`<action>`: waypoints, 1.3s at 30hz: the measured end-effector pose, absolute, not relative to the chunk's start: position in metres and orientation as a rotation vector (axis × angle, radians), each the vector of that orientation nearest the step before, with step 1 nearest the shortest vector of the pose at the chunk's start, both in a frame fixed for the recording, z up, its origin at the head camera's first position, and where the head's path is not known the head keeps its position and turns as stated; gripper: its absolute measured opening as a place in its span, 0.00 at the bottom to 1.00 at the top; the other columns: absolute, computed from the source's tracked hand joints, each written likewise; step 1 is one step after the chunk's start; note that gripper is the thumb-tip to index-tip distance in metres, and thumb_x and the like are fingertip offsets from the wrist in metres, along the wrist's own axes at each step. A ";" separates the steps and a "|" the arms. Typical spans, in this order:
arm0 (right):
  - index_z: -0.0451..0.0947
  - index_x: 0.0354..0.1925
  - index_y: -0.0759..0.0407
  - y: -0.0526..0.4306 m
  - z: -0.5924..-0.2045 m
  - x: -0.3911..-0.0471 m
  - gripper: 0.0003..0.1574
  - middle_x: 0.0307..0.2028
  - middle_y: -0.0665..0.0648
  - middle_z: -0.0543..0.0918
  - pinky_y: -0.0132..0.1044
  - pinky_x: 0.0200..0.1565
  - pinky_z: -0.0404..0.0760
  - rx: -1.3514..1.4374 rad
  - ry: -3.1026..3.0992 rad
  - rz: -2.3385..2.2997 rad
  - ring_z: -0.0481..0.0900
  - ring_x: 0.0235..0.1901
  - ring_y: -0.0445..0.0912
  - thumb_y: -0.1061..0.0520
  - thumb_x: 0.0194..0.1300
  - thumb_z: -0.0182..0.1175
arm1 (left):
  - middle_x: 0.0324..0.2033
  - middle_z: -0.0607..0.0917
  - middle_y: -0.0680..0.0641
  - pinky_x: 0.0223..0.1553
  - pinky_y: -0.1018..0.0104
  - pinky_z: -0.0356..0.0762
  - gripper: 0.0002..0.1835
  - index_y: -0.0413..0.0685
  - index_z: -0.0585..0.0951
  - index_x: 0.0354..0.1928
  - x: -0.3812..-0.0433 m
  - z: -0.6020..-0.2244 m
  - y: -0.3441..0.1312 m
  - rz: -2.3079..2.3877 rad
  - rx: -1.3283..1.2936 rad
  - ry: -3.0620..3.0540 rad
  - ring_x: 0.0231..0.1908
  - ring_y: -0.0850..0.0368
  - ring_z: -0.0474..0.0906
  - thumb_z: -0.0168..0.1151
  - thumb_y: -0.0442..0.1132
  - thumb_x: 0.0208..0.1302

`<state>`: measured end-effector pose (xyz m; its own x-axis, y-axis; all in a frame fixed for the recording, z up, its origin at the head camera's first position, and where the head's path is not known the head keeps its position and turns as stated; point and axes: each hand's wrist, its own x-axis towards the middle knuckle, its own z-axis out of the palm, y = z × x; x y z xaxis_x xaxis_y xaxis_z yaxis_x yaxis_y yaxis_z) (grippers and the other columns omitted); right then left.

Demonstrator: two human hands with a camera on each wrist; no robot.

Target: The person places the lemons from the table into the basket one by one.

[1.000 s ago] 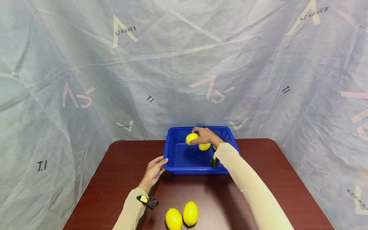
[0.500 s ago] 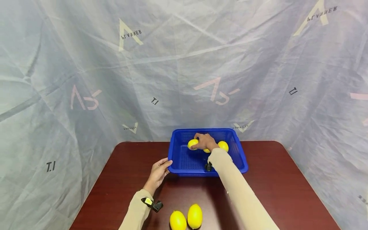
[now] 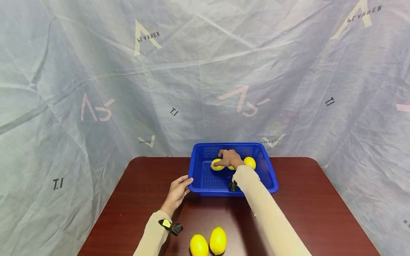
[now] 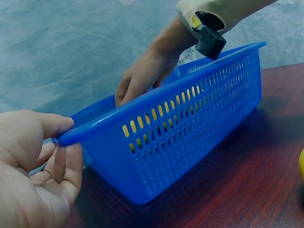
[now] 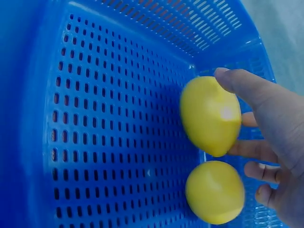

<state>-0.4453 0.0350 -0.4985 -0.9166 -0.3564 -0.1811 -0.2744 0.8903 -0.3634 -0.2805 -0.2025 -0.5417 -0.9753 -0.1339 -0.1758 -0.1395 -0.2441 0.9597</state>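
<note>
Table (image 3: 144, 199): dark red wood.
Near lemons (image 3: 217, 240): two, side by side on it.
Left hand (image 3: 176, 192): pinches the blue basket (image 3: 208, 181) near its front left corner.
Right hand (image 3: 230, 158): inside, thumb and fingers around one lemon (image 5: 209, 116); cannot tell whether it grips.
Other lemons (image 3: 250, 163): two, right of that one, in the basket.
Cloth (image 3: 192, 53): grey, printed, behind.

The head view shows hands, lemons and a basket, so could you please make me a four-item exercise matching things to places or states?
1. Blue perforated plastic basket
2. Bare left hand
3. Bare right hand
4. Two yellow oval lemons nearest the picture's bottom edge

A. Inside the basket, at another yellow oval lemon
B. Outside the basket, on the dark red table
C. Has lemons inside
D. Pinching the basket's rim

Pairs: 1-C, 2-D, 3-A, 4-B
</note>
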 end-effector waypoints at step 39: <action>0.84 0.50 0.43 0.075 -0.459 -0.210 0.28 0.42 0.42 0.86 0.47 0.49 0.75 -0.792 2.915 -1.014 0.79 0.45 0.44 0.32 0.57 0.72 | 0.37 0.87 0.47 0.33 0.72 0.79 0.24 0.26 0.75 0.63 -0.284 -0.544 -0.202 2.507 -0.348 1.838 0.31 0.63 0.81 0.65 0.31 0.69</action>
